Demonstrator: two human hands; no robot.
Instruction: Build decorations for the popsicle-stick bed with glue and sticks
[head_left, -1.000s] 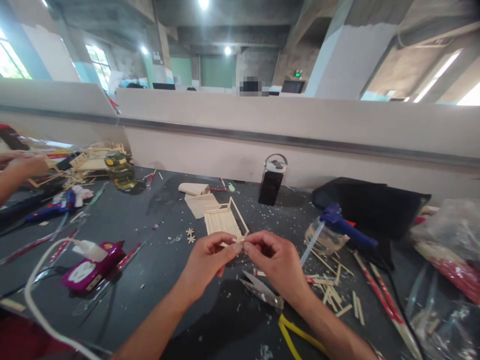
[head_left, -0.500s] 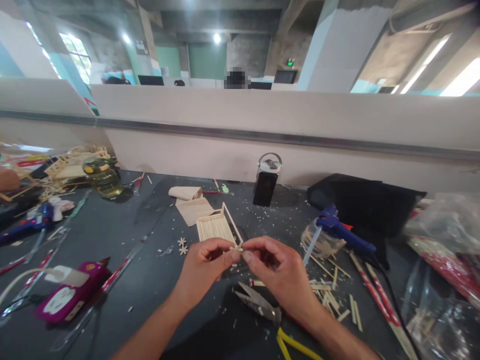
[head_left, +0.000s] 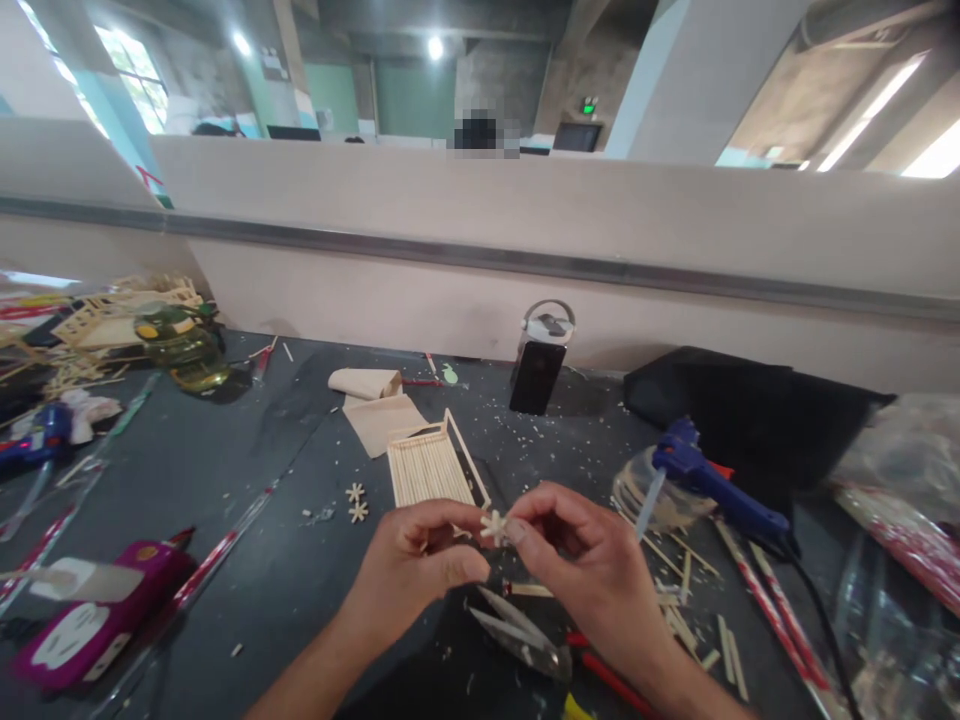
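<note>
A small star-shaped piece (head_left: 494, 528) made of short wooden sticks is pinched between the thumb and forefinger of my right hand (head_left: 589, 555). The forefinger of my left hand (head_left: 416, 565) reaches the star's left side, while the left thumb stands apart below it. Just beyond my hands lies a panel of thin wooden sticks (head_left: 429, 470) with raised rails. To its left, two similar wooden stars (head_left: 357, 503) rest on the table. Metal-jawed pliers (head_left: 517, 632) lie below my hands, partly covered by my right hand and wrist.
On the right, a blue glue gun (head_left: 712, 480) rests across a clear round container (head_left: 634, 490), near loose stick pieces (head_left: 682, 625). A black-and-white device with a handle (head_left: 538, 375) stands at the back. A purple power strip (head_left: 112, 615) and a bottle (head_left: 184, 345) are on the left.
My left thumb has come away from the star, which now faces me more fully in my right fingers. The view has shifted slightly.
</note>
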